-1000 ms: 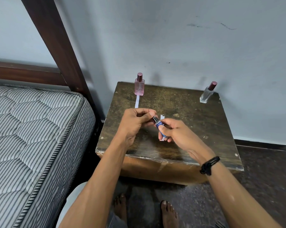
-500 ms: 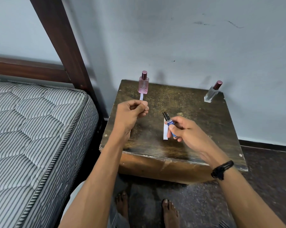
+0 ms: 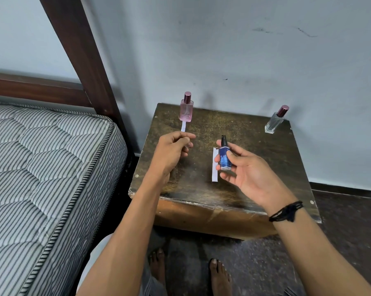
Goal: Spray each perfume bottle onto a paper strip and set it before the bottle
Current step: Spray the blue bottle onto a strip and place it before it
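I had the blue bottle (image 3: 225,156) pinched in my right hand (image 3: 244,167), thumb on its front and fingers behind, held above the middle of the wooden table (image 3: 255,167) with its uncapped black nozzle pointing up and slightly away. My left hand (image 3: 172,151) was curled shut to the left of it, fingertips pressed together as if on something small; I could not tell what, probably the cap.

The relation that mattered was bottle to strip. A paper strip (image 3: 214,164) lay flat on the table just left of the bottle, its long axis running near to far, almost parallel to the bottle. I judged the left hand better placed to lift it, if the cap allowed.

At the far left, the pink bottle (image 3: 186,110) stood capped with a strip (image 3: 183,126) lying directly in front, so that one looked finished. The clear bottle (image 3: 275,122) stood capped at the far right with no strip before it.
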Action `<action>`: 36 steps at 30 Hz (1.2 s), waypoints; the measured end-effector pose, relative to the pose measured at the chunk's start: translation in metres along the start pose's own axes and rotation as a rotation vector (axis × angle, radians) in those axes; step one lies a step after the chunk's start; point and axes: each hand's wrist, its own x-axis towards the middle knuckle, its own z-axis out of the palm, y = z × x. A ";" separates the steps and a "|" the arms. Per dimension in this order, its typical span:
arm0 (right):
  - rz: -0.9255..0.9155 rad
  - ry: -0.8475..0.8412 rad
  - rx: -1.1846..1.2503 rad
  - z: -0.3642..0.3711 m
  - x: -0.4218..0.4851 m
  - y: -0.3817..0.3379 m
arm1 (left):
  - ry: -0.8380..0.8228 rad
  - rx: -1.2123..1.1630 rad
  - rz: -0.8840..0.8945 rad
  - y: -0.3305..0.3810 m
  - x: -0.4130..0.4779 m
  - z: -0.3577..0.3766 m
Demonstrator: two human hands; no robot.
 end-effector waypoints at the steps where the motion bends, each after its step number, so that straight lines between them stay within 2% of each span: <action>1: 0.018 -0.013 0.068 0.001 0.000 0.000 | 0.007 0.010 0.005 0.000 0.000 0.000; 5: 0.053 -0.061 0.241 0.003 -0.001 0.000 | 0.018 0.084 0.061 -0.001 -0.001 -0.002; 8: 0.024 -0.102 0.255 0.001 -0.002 -0.002 | 0.024 0.212 0.118 -0.006 0.001 -0.002; 13: -0.036 -0.059 0.026 -0.004 -0.003 -0.005 | 0.039 0.573 0.220 -0.005 -0.002 0.001; 20: -0.117 0.118 -0.364 -0.010 0.000 -0.008 | -0.056 0.842 0.330 -0.004 -0.008 0.006; 27: -0.135 0.171 -0.479 -0.015 0.004 -0.006 | -0.127 0.923 0.294 -0.007 -0.005 0.007; 33: -0.150 0.205 -0.540 -0.020 0.005 -0.007 | -0.160 0.855 0.338 -0.010 0.000 0.001; 36: -0.147 0.208 -0.644 -0.024 0.005 -0.007 | -0.088 0.823 0.415 -0.006 0.004 -0.006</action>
